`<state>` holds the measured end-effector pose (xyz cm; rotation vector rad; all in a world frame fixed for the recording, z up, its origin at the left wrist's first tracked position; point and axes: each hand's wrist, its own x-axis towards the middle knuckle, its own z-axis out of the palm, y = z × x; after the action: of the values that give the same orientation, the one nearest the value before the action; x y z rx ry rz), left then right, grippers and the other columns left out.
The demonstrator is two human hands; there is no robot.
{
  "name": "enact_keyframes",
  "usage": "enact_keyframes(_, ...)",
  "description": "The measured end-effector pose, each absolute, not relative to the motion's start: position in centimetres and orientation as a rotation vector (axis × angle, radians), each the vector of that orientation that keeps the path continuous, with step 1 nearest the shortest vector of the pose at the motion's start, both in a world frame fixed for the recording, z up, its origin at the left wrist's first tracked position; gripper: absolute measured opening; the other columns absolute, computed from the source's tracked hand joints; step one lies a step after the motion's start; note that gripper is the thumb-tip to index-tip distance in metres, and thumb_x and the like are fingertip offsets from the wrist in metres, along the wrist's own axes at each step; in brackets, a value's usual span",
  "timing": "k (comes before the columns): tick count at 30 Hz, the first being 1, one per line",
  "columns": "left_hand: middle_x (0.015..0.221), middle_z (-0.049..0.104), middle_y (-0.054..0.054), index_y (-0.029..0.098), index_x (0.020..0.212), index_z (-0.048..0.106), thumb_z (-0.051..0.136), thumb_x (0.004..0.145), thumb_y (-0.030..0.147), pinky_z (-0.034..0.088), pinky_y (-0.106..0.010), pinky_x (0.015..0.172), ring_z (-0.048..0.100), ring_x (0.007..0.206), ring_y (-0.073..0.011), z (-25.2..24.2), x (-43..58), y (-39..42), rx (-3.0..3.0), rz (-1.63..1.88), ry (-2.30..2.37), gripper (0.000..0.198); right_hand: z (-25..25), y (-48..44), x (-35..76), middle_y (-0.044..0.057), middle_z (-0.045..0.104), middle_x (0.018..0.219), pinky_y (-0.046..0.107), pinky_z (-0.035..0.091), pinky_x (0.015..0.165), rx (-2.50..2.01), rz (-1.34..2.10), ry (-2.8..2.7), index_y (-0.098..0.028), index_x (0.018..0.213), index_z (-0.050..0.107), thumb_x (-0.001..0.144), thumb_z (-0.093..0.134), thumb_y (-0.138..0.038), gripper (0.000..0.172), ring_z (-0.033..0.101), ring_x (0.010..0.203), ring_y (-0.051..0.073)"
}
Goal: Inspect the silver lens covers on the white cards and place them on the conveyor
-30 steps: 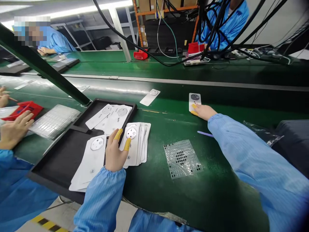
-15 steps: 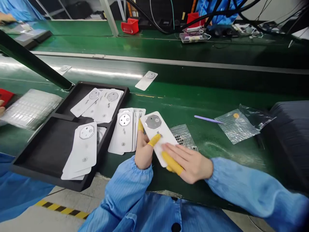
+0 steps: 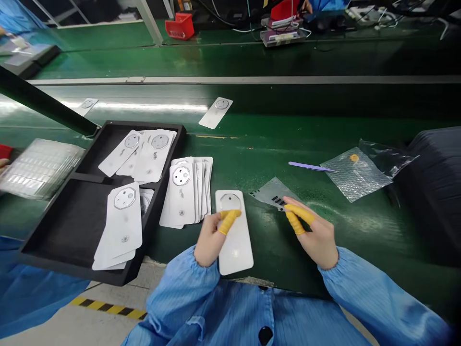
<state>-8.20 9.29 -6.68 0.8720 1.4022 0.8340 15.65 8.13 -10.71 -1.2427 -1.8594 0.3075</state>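
Note:
A white phone back cover (image 3: 236, 247) with a round camera area lies in front of me. My left hand (image 3: 214, 235), in yellow finger cots, is over its left side, thumb and forefinger closed together. Whether anything small is between them is hidden. To the right, my right hand (image 3: 313, 228), also in yellow finger cots, pinches the edge of a translucent sheet (image 3: 268, 190) bearing small black dots. The sheet is tilted, its near edge raised. Left of the cover lies a stack of similar white back covers (image 3: 182, 199).
A black divided tray (image 3: 57, 235) with several white covers stands at left, beside bundled clear plastic trays (image 3: 39, 166). Another cover (image 3: 215, 113) lies further back. Purple tweezers (image 3: 308, 166) and a bubble-wrap bag (image 3: 355, 175) lie at right, near a dark stack (image 3: 439, 182).
The cover has been lowered and turned straighter. My right hand has let go of it, moved right and taken hold of the dotted sheet. My left hand stays at the cover.

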Motion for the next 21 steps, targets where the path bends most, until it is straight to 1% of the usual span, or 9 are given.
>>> enact_keyframes(2, 0.079, 0.075, -0.01, 0.01, 0.087, 0.076, 0.076, 0.064, 0.051, 0.053, -0.03, 0.066, 0.068, 0.077, -0.0242, -6.6, -6.3, 9.3, 0.83, 0.792, 1.315, 0.047, -10.2, 7.4, 16.2, 0.009, 0.066, 0.121, 0.041, 0.052, 0.099, -1.199, 0.263, -1.866, -0.019, 0.118, 0.061, 0.081, 0.06, -0.003, 0.04, 0.062, 0.114, 0.022)
enact_keyframes(5, 0.089, 0.076, -0.012, 0.01, 0.083, 0.077, 0.078, 0.064, 0.047, 0.053, -0.03, 0.073, 0.069, 0.084, -0.0242, -7.0, -4.7, 9.5, 0.842, 0.851, 1.287, 0.041, -9.6, 6.4, 17.2, 0.013, 0.061, 0.128, 0.048, 0.046, 0.104, -1.079, 0.22, -2.08, -0.017, 0.129, 0.053, 0.079, 0.06, 0.001, 0.053, 0.056, 0.122, 0.026)
enact_keyframes(7, 0.093, 0.076, -0.012, 0.011, 0.08, 0.077, 0.078, 0.065, 0.043, 0.053, -0.031, 0.078, 0.068, 0.088, -0.0249, -7.2, -4.4, 9.6, 0.851, 0.888, 1.302, 0.035, -8.9, 6.2, 17.8, 0.015, 0.056, 0.133, 0.051, 0.042, 0.107, -1.048, 0.26, -2.211, -0.017, 0.132, 0.049, 0.08, 0.061, -0.002, 0.056, 0.052, 0.126, 0.027)
enact_keyframes(9, 0.091, 0.076, -0.012, 0.011, 0.078, 0.077, 0.078, 0.065, 0.039, 0.053, -0.032, 0.078, 0.069, 0.086, -0.025, -7.3, -4.3, 9.6, 0.847, 0.891, 1.308, 0.031, -7.6, 6.5, 18.0, 0.015, 0.056, 0.133, 0.051, 0.041, 0.107, -1.08, 0.373, -2.226, -0.017, 0.131, 0.05, 0.081, 0.064, -0.01, 0.053, 0.052, 0.125, 0.028)
enact_keyframes(10, 0.091, 0.076, -0.012, 0.011, 0.077, 0.077, 0.078, 0.066, 0.037, 0.053, -0.032, 0.079, 0.069, 0.086, -0.0249, -7.3, -4.3, 9.5, 0.85, 0.893, 1.31, 0.029, -6.8, 6.7, 17.9, 0.015, 0.058, 0.13, 0.049, 0.044, 0.105, -1.107, 0.442, -2.188, -0.018, 0.128, 0.053, 0.081, 0.065, -0.012, 0.049, 0.054, 0.123, 0.027)
enact_keyframes(13, 0.09, 0.076, -0.012, 0.01, 0.079, 0.076, 0.074, 0.07, 0.032, 0.054, -0.032, 0.079, 0.07, 0.086, -0.0252, -7.4, -4.0, 9.1, 0.928, 0.897, 1.302, 0.024, -5.2, 7.9, 16.5, 0.01, 0.065, 0.112, 0.038, 0.054, 0.09, -1.114, 0.541, -2.039, -0.021, 0.113, 0.06, 0.082, 0.063, -0.013, 0.032, 0.062, 0.105, 0.021)
enact_keyframes(15, 0.092, 0.076, -0.012, 0.01, 0.084, 0.075, 0.07, 0.074, 0.029, 0.054, -0.033, 0.079, 0.07, 0.087, -0.0254, -7.6, -3.8, 8.8, 1.031, 0.894, 1.276, 0.023, -5.2, 8.6, 15.2, 0.008, 0.065, 0.103, 0.033, 0.056, 0.08, -1.049, 0.512, -2.05, -0.022, 0.108, 0.061, 0.084, 0.059, -0.012, 0.026, 0.063, 0.095, 0.018)
enact_keyframes(17, 0.094, 0.075, -0.012, 0.01, 0.09, 0.074, 0.066, 0.077, 0.026, 0.054, -0.034, 0.08, 0.07, 0.087, -0.0252, -7.9, -3.7, 8.4, 1.169, 0.89, 1.262, 0.022, -5.9, 9.2, 14.1, 0.009, 0.064, 0.101, 0.033, 0.057, 0.076, -0.993, 0.475, -2.111, -0.02, 0.11, 0.059, 0.087, 0.054, -0.011, 0.025, 0.062, 0.093, 0.018)
enact_keyframes(21, 0.094, 0.075, -0.01, 0.014, 0.099, 0.073, 0.061, 0.079, 0.019, 0.054, -0.034, 0.079, 0.069, 0.086, -0.0253, -8.6, -3.9, 8.0, 1.492, 0.876, 1.328, 0.024, -8.0, 9.5, 13.4, 0.01, 0.064, 0.104, 0.031, 0.058, 0.077, -0.955, 0.415, -2.208, -0.017, 0.119, 0.053, 0.091, 0.045, -0.012, 0.03, 0.064, 0.094, 0.018)
